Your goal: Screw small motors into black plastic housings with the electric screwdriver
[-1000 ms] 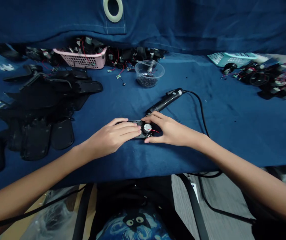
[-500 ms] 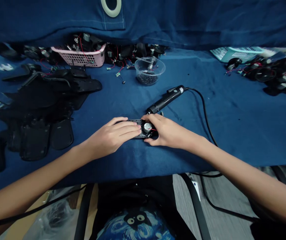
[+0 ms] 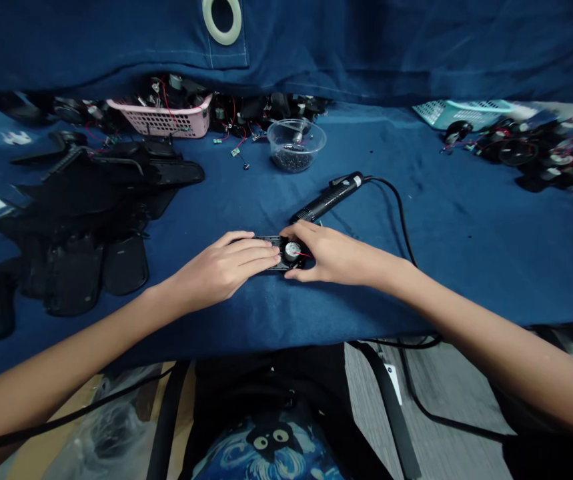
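Observation:
A black plastic housing (image 3: 268, 263) lies on the blue cloth in front of me. My left hand (image 3: 226, 267) rests over its left part, fingers together across the top and holding it. At the right end sits a small round silver-topped motor (image 3: 293, 251) with a red wire, in a dark part. My right hand (image 3: 323, 252) wraps thumb and fingers round that end, gripping it from both sides. Just beyond the hands lies a black electric screwdriver (image 3: 327, 200), its tip hidden behind my right hand.
A clear plastic bowl (image 3: 296, 148) of small dark screws stands further back. Black plastic shells (image 3: 81, 200) are heaped at left. Wired parts surround a pink basket (image 3: 166, 121); more (image 3: 531, 150) lie by a teal basket (image 3: 466, 115). The screwdriver's cable (image 3: 400, 207) runs right.
The view has shifted slightly. Both hands stay on the housing and motor in nearly the same pose, with no clear movement of the parts.

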`<state>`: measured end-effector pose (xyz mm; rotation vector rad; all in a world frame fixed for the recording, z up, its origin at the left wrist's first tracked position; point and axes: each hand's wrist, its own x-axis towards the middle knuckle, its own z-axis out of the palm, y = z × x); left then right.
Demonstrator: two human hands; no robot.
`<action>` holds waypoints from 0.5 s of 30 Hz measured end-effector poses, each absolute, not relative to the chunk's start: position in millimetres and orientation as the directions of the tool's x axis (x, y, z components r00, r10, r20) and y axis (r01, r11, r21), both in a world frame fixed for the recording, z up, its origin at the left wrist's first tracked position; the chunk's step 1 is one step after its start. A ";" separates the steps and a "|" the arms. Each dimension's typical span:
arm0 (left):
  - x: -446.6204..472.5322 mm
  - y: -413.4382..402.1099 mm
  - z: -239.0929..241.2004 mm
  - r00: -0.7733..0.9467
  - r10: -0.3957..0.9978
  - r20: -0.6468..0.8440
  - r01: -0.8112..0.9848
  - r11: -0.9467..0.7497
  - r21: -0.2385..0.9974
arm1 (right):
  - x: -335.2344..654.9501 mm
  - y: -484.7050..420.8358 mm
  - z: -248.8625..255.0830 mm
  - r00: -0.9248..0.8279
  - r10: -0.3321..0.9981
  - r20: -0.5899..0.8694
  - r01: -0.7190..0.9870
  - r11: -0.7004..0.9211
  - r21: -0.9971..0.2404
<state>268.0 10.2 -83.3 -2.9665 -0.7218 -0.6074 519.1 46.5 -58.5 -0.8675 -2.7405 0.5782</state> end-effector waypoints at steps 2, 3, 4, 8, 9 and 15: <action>268.6 10.0 -83.1 0.816 0.437 0.379 0.450 -0.891 0.058 | 518.5 47.4 -56.4 -0.801 0.594 0.072 0.520 0.750 -0.409; 269.0 9.8 -83.3 0.815 0.438 0.380 0.453 -0.890 0.054 | 518.4 47.4 -56.4 -0.798 0.599 0.072 0.525 0.748 -0.405; 269.3 9.6 -83.7 0.814 0.440 0.380 0.458 -0.888 0.048 | 518.5 47.1 -57.1 -0.794 0.603 0.075 0.528 0.745 -0.409; 269.7 9.3 -89.0 0.809 0.447 0.381 0.480 -0.877 0.009 | 521.4 45.5 -65.1 -0.785 0.610 0.112 0.499 0.729 -0.468; 269.7 9.5 -90.8 0.807 0.442 0.392 0.481 -0.876 -0.003 | 522.4 45.4 -67.7 -0.781 0.611 0.127 0.491 0.727 -0.480; 271.8 9.4 -95.6 0.784 0.419 0.458 0.471 -0.882 0.001 | 526.1 44.2 -77.2 -0.748 0.641 0.170 0.501 0.714 -0.488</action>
